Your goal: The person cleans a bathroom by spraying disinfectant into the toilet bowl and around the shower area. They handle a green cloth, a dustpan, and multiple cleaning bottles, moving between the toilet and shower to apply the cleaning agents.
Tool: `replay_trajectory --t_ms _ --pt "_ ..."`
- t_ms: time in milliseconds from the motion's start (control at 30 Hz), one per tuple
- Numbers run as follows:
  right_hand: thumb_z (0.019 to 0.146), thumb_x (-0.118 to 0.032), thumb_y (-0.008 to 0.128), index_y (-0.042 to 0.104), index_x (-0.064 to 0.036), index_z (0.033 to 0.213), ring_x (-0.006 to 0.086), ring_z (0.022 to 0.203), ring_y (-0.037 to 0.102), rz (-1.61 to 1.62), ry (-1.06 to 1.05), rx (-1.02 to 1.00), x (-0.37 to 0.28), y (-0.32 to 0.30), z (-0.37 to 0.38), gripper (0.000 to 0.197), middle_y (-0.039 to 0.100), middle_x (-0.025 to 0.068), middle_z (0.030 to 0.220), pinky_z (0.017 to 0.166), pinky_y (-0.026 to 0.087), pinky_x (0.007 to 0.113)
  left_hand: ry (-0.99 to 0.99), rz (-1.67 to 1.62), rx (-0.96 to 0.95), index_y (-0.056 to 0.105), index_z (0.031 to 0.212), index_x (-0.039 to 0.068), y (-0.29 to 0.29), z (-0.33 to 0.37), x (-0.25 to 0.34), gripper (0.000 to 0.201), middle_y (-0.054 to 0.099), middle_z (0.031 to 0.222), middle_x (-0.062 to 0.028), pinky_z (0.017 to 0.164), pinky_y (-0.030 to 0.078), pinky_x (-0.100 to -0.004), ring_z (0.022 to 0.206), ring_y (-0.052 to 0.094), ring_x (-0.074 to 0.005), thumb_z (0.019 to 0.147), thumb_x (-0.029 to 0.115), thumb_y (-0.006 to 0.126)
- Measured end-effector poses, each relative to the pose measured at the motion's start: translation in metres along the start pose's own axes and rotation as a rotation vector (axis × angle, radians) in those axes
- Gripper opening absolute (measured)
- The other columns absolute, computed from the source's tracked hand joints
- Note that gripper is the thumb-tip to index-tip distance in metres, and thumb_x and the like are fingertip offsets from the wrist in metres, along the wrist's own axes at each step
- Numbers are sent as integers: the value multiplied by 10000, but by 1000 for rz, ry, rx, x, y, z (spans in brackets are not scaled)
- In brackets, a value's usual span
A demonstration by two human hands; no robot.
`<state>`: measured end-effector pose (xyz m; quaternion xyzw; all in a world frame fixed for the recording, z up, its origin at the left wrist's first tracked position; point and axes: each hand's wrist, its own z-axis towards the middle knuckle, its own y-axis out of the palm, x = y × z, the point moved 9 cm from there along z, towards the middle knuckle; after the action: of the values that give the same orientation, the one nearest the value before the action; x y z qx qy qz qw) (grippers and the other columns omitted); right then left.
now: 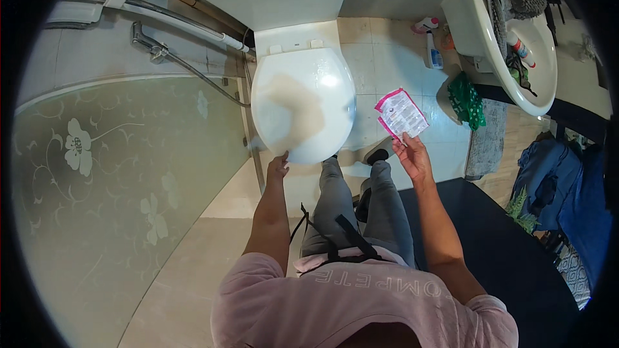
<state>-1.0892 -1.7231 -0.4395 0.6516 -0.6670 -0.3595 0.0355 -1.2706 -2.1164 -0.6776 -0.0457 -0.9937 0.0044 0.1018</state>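
The white toilet lid lies down over the bowl in front of me, with a soft shadow across it. At its front left edge is my left hand, fingers curled against the rim, their tips partly hidden. Off to the right of the toilet, my right hand pinches the lower edge of a flat pink-and-white printed packet. One corner of the packet looks torn or cut, and its printed side faces up.
A frosted flower-patterned shower panel stands on the left, beside a hand shower. Spray bottle and green bag sit on the tiles under the washbasin. A dark surface lies at lower right.
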Motion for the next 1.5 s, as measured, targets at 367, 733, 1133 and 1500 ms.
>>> replay_trajectory --t_ms 367,733,1133,1500 --pt "790 -92 614 545 -34 1002 165 737 603 -301 -103 226 -35 -42 -21 230 601 65 878 651 506 274 207 9 -520 588 930 58 46 -161 83 204 618 891 -54 756 487 -308 784 592 -148 831 234 613" --pt "691 -175 724 618 12 832 122 532 521 -1185 -453 96 18 89 33 257 588 68 615 509 427 260 410 -118 -690 532 1037 45 165 -253 306 328 597 930 -80 823 522 -363 837 600 -174 815 270 620" --pt "730 -95 624 574 2 792 361 702 566 -1677 -1064 -131 25 227 36 125 584 191 746 632 444 422 428 -544 -626 518 921 -68 248 -231 425 172 484 907 -183 874 465 -557 894 539 -303 804 26 601" --pt "718 -140 657 621 -36 783 307 778 582 -1744 -915 2 11 216 43 128 612 145 794 676 457 396 646 -192 -845 458 1113 -60 244 -267 397 378 472 1154 -191 1003 359 -502 1093 461 -332 797 68 620"
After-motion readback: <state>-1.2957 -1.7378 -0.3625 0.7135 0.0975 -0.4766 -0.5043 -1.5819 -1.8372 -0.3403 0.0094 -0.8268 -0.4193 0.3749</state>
